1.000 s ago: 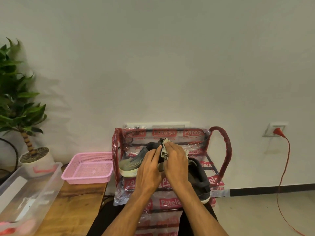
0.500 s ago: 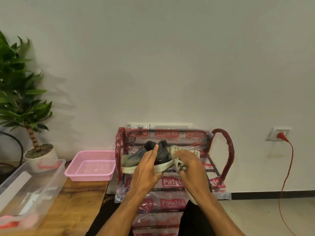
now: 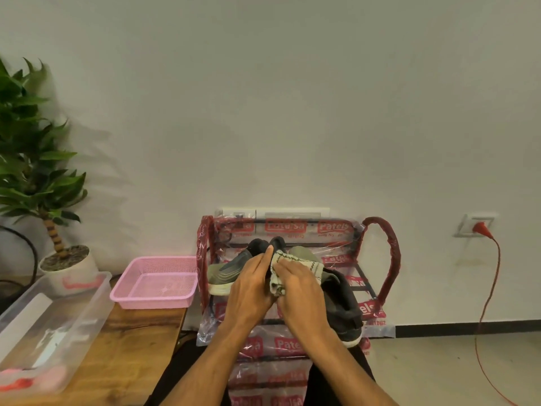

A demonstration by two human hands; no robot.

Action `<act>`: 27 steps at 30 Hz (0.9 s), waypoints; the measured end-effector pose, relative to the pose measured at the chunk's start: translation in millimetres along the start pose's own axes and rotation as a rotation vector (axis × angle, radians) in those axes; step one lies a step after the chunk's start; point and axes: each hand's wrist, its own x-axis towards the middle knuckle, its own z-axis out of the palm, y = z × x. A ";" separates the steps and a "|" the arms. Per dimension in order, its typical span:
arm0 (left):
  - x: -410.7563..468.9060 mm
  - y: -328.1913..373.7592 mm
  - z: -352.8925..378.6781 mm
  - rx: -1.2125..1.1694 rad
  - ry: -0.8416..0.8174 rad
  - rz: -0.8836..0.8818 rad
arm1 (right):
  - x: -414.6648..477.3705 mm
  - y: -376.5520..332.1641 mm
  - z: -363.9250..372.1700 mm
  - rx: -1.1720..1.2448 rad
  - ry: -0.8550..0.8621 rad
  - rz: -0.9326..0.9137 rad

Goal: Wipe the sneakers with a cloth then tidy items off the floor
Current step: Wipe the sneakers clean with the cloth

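Beside white wall (image 3: 292,112), wrapped shoe rack (image 3: 380,259), wooden table (image 3: 131,347).

Grey-green sneaker (image 3: 231,266), perhaps cloth-covered (image 3: 295,266)

Right hand (image 3: 298,291) slid cloth (image 3: 295,266) back onto sneaker (image 3: 231,269).

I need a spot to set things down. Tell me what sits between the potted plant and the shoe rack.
In the head view, a pink mesh basket sits on the wooden table between the potted plant and the shoe rack.
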 end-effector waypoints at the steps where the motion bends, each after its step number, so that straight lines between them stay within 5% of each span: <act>1: 0.4 0.2 1.9 0.016 -0.004 -0.004 | 5.7 4.6 1.0 0.016 -0.004 0.038; 12: 6.9 8.1 -8.7 -0.124 -0.053 -0.181 | 28.2 29.1 21.2 0.333 0.015 0.350; 17: 12.8 5.1 -12.2 -0.180 -0.037 -0.184 | 4.9 8.1 26.0 0.145 0.125 0.101; 23: 10.6 8.6 -21.5 -0.094 -0.036 -0.156 | -1.7 26.9 31.0 -0.106 0.115 -0.459; 27: 16.8 8.7 -19.4 -0.066 -0.045 -0.214 | 13.4 35.8 28.9 -0.185 0.015 -0.457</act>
